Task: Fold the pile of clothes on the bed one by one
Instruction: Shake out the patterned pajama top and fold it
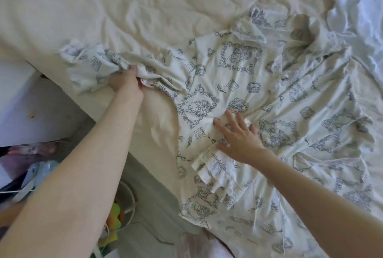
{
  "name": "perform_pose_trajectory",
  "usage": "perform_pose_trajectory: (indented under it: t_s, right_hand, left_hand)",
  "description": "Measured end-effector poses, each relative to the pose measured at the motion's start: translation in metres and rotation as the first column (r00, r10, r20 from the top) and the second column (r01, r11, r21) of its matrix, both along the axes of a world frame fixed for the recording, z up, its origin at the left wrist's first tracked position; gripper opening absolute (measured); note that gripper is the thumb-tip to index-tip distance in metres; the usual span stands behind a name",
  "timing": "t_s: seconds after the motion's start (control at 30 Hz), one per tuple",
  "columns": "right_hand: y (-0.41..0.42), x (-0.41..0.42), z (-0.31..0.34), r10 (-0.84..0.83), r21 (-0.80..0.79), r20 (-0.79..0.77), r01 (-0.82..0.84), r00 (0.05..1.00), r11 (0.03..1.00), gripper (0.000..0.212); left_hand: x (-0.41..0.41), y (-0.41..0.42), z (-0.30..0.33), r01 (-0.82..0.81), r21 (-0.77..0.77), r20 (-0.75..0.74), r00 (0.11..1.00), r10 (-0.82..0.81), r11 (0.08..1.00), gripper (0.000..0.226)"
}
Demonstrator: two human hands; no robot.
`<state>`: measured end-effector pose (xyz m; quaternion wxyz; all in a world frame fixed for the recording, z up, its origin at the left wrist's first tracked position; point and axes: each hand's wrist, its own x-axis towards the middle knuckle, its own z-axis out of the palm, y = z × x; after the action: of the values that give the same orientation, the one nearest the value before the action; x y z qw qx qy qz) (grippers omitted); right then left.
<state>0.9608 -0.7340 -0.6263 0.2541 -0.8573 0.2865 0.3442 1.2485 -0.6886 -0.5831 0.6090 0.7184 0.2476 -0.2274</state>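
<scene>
A pale cream garment printed with dark blue line drawings of framed cartoon figures (244, 96) lies spread over the bed with a wrinkled cream sheet (128, 9), covering the middle and right part of the view. Its body is mostly flat, with many creases, and 1 sleeve stretches out to the left toward the bed's edge.

The left hand (126, 83) holds this sleeve where it is bunched; the grip is closed, with the fingers curled into the cloth. The ruffled cuff of the sleeve lies just beyond the hand, on the sheet.

The right hand (236, 135) rests flat on the middle of the garment, its grip open, the fingers straight and spread, pressing the cloth down. Just below it lies a folded ruffled part of the same garment.

At the upper right there is a crumpled white-blue cloth (358, 9). Left of the bed, below its edge, several coloured objects (31, 170) lie, too blurred to identify.
</scene>
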Motion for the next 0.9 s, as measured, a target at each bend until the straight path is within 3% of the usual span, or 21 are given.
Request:
perform_pose_trajectory:
  t_s: [0.07, 0.1, 0.13, 0.2, 0.23, 0.27, 0.3, 0.33, 0.4, 0.43, 0.5, 0.53, 0.6, 0.63, 0.67, 0.73, 0.8, 0.83, 0.87, 0.9]
  right_hand:
    - [-0.004, -0.001, 0.005, -0.072, 0.063, 0.068, 0.067, 0.995, 0.996, 0.059]
    - [-0.006, -0.002, 0.009, -0.212, 0.126, 0.140, 0.195, 0.967, 0.973, 0.051]
    - [-0.009, -0.005, 0.014, -0.431, 0.218, 0.211, 0.388, 0.877, 0.896, 0.042]
    - [-0.012, -0.014, 0.028, -0.836, 0.427, 0.255, 0.720, 0.485, 0.548, 0.035]
    - [-0.013, -0.020, 0.034, -0.917, 0.480, 0.255, 0.784, 0.305, 0.394, 0.035]
    - [-0.012, -0.027, 0.040, -0.932, 0.469, 0.274, 0.812, 0.239, 0.346, 0.037]
    - [-0.011, -0.035, 0.042, -0.905, 0.404, 0.318, 0.823, 0.284, 0.400, 0.040]
    - [-0.010, -0.042, 0.041, -0.838, 0.297, 0.364, 0.802, 0.407, 0.518, 0.044]
    - [-0.009, -0.052, 0.034, -0.609, 0.043, 0.361, 0.640, 0.706, 0.767, 0.054]
    - [-0.010, -0.055, 0.029, -0.517, -0.038, 0.305, 0.552, 0.800, 0.833, 0.058]
    - [-0.015, -0.057, 0.019, -0.434, -0.101, 0.187, 0.457, 0.881, 0.884, 0.063]
    - [-0.017, -0.057, 0.015, -0.415, -0.099, 0.153, 0.432, 0.897, 0.896, 0.064]
    - [-0.021, -0.058, 0.008, -0.387, -0.076, 0.113, 0.397, 0.915, 0.915, 0.065]
    - [-0.022, -0.057, 0.006, -0.381, -0.062, 0.101, 0.388, 0.919, 0.920, 0.065]
    - [-0.024, -0.057, 0.004, -0.384, -0.046, 0.096, 0.389, 0.918, 0.920, 0.065]
    - [-0.030, -0.055, 0.006, -0.436, 0.018, 0.115, 0.437, 0.893, 0.899, 0.060]
    - [-0.038, -0.055, 0.015, -0.590, 0.151, 0.179, 0.570, 0.787, 0.807, 0.046]
    - [-0.041, -0.056, 0.023, -0.709, 0.257, 0.203, 0.662, 0.675, 0.704, 0.039]
    - [-0.045, -0.059, 0.032, -0.844, 0.388, 0.188, 0.752, 0.502, 0.533, 0.036]
    - [-0.048, -0.065, 0.042, -0.955, 0.523, 0.117, 0.800, 0.274, 0.294, 0.036]
  left_hand:
    - [-0.024, -0.005, 0.007, 0.153, 0.185, 0.196, 0.962, -0.189, 0.971, 0.008]
    - [-0.044, -0.006, 0.012, 0.247, 0.244, 0.253, 0.918, -0.307, 0.938, 0.015]
    - [-0.069, -0.005, 0.018, 0.345, 0.285, 0.285, 0.861, -0.422, 0.894, 0.019]
    - [-0.123, 0.004, 0.028, 0.566, 0.333, 0.265, 0.711, -0.651, 0.754, 0.015]
    - [-0.148, 0.011, 0.031, 0.665, 0.332, 0.225, 0.633, -0.741, 0.669, 0.014]
    - [-0.168, 0.018, 0.032, 0.729, 0.325, 0.183, 0.576, -0.796, 0.602, 0.015]
    - [-0.180, 0.025, 0.029, 0.756, 0.335, 0.147, 0.548, -0.823, 0.563, 0.016]
    - [-0.184, 0.028, 0.027, 0.740, 0.371, 0.132, 0.556, -0.821, 0.561, 0.015]
    - [-0.165, 0.030, 0.021, 0.622, 0.460, 0.180, 0.634, -0.752, 0.634, 0.003]
    - [-0.148, 0.030, 0.016, 0.538, 0.506, 0.231, 0.669, -0.707, 0.674, 0.003]
    - [-0.105, 0.026, 0.001, 0.391, 0.630, 0.276, 0.695, -0.663, 0.672, 0.014]
    - [-0.084, 0.024, -0.007, 0.358, 0.676, 0.235, 0.724, -0.649, 0.644, 0.032]
    - [-0.051, 0.017, -0.017, 0.371, 0.636, 0.102, 0.829, -0.550, 0.677, 0.064]
    - [-0.041, 0.013, -0.021, 0.370, 0.591, 0.047, 0.871, -0.489, 0.716, 0.067]
    - [-0.036, 0.008, -0.022, 0.362, 0.560, 0.026, 0.891, -0.453, 0.745, 0.058]
    - [-0.044, -0.001, -0.014, 0.357, 0.548, 0.090, 0.874, -0.478, 0.756, 0.017]
    - [-0.071, -0.008, 0.005, 0.381, 0.543, 0.232, 0.788, -0.570, 0.748, 0.007]
    - [-0.090, -0.011, 0.016, 0.404, 0.540, 0.317, 0.715, -0.623, 0.738, 0.006]
    - [-0.113, -0.014, 0.027, 0.439, 0.546, 0.395, 0.615, -0.682, 0.713, 0.009]
    - [-0.139, -0.016, 0.039, 0.487, 0.557, 0.453, 0.501, -0.737, 0.673, 0.014]
